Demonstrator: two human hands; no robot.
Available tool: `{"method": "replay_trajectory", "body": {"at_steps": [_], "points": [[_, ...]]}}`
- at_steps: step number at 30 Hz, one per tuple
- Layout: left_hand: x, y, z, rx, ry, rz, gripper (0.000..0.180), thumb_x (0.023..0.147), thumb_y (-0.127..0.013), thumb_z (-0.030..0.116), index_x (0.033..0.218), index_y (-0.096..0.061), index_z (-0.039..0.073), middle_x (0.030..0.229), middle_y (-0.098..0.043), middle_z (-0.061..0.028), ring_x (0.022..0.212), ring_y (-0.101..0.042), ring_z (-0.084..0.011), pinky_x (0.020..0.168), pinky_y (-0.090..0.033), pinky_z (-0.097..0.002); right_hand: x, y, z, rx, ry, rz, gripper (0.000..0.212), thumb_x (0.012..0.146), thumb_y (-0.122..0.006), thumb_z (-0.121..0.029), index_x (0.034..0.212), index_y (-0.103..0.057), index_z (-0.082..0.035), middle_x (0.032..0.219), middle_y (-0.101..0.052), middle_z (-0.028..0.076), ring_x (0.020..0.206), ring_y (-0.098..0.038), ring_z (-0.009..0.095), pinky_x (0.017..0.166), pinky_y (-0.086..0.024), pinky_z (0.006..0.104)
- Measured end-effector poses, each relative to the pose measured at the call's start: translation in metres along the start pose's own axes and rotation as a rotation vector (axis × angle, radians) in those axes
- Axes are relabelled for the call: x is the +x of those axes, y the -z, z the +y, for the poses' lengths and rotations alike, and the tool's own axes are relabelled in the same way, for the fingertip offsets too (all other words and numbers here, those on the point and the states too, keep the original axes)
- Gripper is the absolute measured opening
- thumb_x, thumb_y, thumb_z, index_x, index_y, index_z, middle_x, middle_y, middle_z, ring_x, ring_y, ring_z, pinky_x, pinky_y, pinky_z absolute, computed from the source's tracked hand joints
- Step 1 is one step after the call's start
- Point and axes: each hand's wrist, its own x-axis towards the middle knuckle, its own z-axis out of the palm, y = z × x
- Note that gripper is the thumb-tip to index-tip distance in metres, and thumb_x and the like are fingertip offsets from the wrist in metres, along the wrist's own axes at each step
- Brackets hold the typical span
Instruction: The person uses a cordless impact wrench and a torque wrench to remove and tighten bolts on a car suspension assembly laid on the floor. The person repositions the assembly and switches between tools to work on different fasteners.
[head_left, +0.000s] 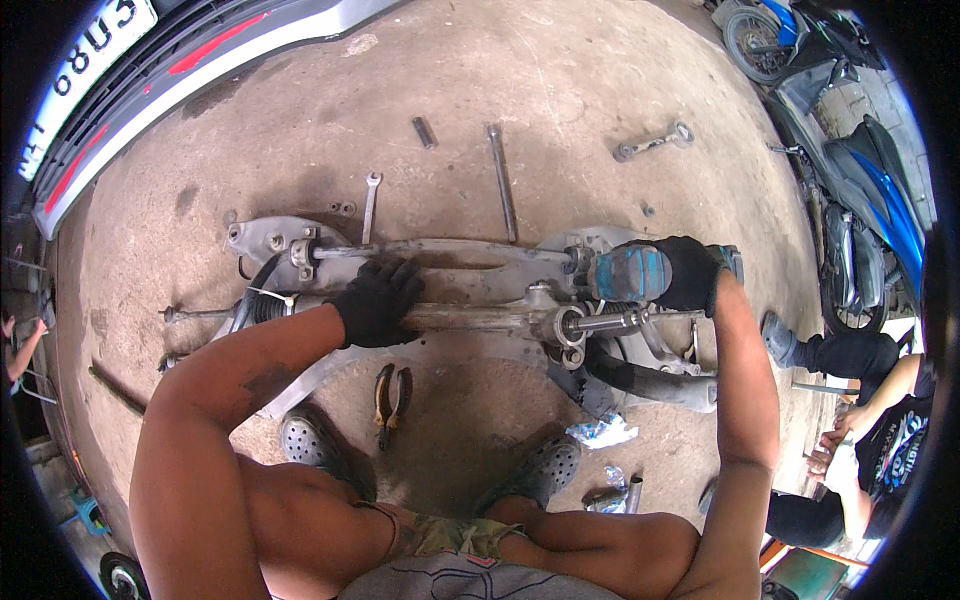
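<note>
A grey metal car subframe lies on the floor in front of me, with a steering rack across it and a thin bar along its far side. My left hand, in a black glove, lies over the left part of the rack with its fingers apart. My right hand, also gloved, is wrapped round the handle of a teal and grey cordless impact wrench. The tool's head points left, towards the bar's right-hand bracket. Its tip is hard to make out there.
Beyond the subframe lie a combination wrench, a long steel bar, a socket and a ring-ended link. Pliers lie between my feet. A car bumper, motorbikes and a seated person surround the area.
</note>
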Motion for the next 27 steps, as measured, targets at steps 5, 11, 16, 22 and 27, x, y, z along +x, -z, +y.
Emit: {"method": "replay_trajectory", "body": {"at_steps": [5, 11, 16, 22, 27], "points": [[0.0, -0.007, -0.002, 0.041, -0.024, 0.061, 0.088, 0.084, -0.063, 0.066, 0.141, -0.05, 0.0, 0.152, -0.039, -0.03, 0.142, -0.035, -0.0472, 0.116, -0.025, -0.0605, 0.017, 0.015, -0.001, -0.077, 0.006, -0.131, 0.05, 0.059, -0.083, -0.025, 0.107, -0.074, -0.013, 0.101, -0.074, 0.018, 0.095, -0.069, 0.04, 0.084, -0.057, 0.045], [0.005, 0.034, -0.013, -0.121, -0.099, 0.051, 0.088, 0.08, -0.07, 0.067, 0.134, -0.055, 0.0, 0.127, -0.059, -0.0303, 0.121, -0.057, -0.0449, 0.105, -0.043, -0.0544, 0.014, 0.05, 0.005, -0.061, 0.014, 0.047, 0.061, 0.057, -0.089, -0.025, 0.112, -0.071, -0.007, 0.111, -0.072, 0.019, 0.101, -0.069, 0.036, 0.093, -0.054, 0.0443], [-0.04, 0.09, -0.078, -0.564, 0.156, 0.289, 0.074, 0.091, -0.06, 0.065, 0.127, -0.061, 0.0, 0.118, -0.069, -0.022, 0.108, -0.068, -0.0338, 0.096, -0.051, -0.0412, 0.043, 0.09, -0.099, 0.399, 0.2, 0.299, 0.052, 0.074, -0.084, -0.017, 0.121, -0.067, -0.004, 0.114, -0.072, 0.016, 0.105, -0.07, 0.03, 0.097, -0.052, 0.0381], [-0.073, 0.157, -0.071, -1.388, 0.255, 0.748, 0.084, 0.098, -0.036, 0.073, 0.129, -0.062, -0.001, 0.124, -0.066, -0.0155, 0.114, -0.062, -0.0255, 0.101, -0.047, -0.0376, 0.146, 0.059, -0.209, 0.257, 0.527, 0.214, 0.042, 0.085, -0.08, -0.027, 0.119, -0.068, -0.004, 0.112, -0.072, 0.011, 0.099, -0.065, 0.019, 0.096, -0.051, 0.0368], [-0.079, 0.13, -0.104, -1.445, 0.305, 0.777, 0.077, 0.101, -0.038, 0.069, 0.107, -0.068, -0.001, 0.104, -0.069, -0.0136, 0.097, -0.063, -0.0225, 0.092, -0.049, -0.0368, 0.234, 0.018, -0.281, 0.249, 0.397, 0.119, 0.05, 0.082, -0.074, -0.044, 0.115, -0.07, -0.007, 0.109, -0.071, 0.023, 0.101, -0.068, 0.04, 0.09, -0.053, 0.0448]]}}
